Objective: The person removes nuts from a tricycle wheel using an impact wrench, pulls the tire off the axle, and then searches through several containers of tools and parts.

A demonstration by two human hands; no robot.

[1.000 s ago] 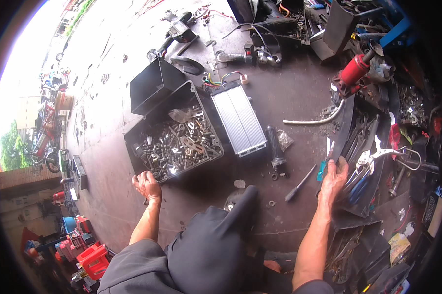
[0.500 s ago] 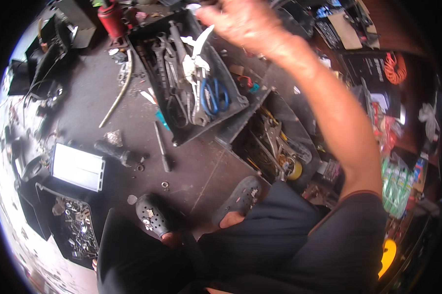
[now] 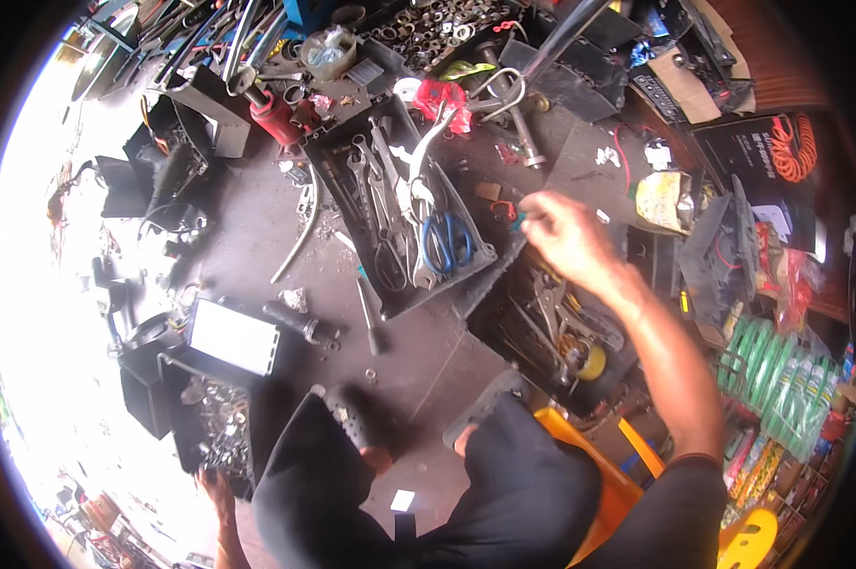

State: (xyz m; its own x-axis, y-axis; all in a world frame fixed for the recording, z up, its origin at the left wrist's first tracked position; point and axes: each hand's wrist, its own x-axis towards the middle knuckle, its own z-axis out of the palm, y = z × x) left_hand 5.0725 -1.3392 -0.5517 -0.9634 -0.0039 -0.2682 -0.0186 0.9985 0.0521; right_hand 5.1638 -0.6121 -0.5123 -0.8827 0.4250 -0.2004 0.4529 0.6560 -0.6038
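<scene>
My right hand (image 3: pixel 565 237) hangs above the edge of a lower black toolbox (image 3: pixel 485 332) of tools, fingers curled near a small teal item; what they hold, if anything, is unclear. Beside it, a black tray (image 3: pixel 319 175) holds wrenches, locking pliers and blue-handled pliers (image 3: pixel 447 247). Down at the lower left, my left hand (image 3: pixel 211 484) is closed on the edge of a black bin (image 3: pixel 186 436) of nuts and bolts, partly washed out by glare. A silver finned module (image 3: pixel 233 337) lies behind that bin, and a screwdriver (image 3: pixel 369 322) lies on the floor.
My feet and knees are at the lower middle. A red jack (image 3: pixel 271 119), metal tubes and piled hardware lie at the back. A coiled orange hose (image 3: pixel 793 152), bundled green coils (image 3: pixel 769 389) and a yellow plastic frame (image 3: pixel 636 446) are at the right.
My view has swung to the right. My right hand rose from the tool tray, blurred, then came down over the lower toolbox. My left hand remains at the bin of hardware.
</scene>
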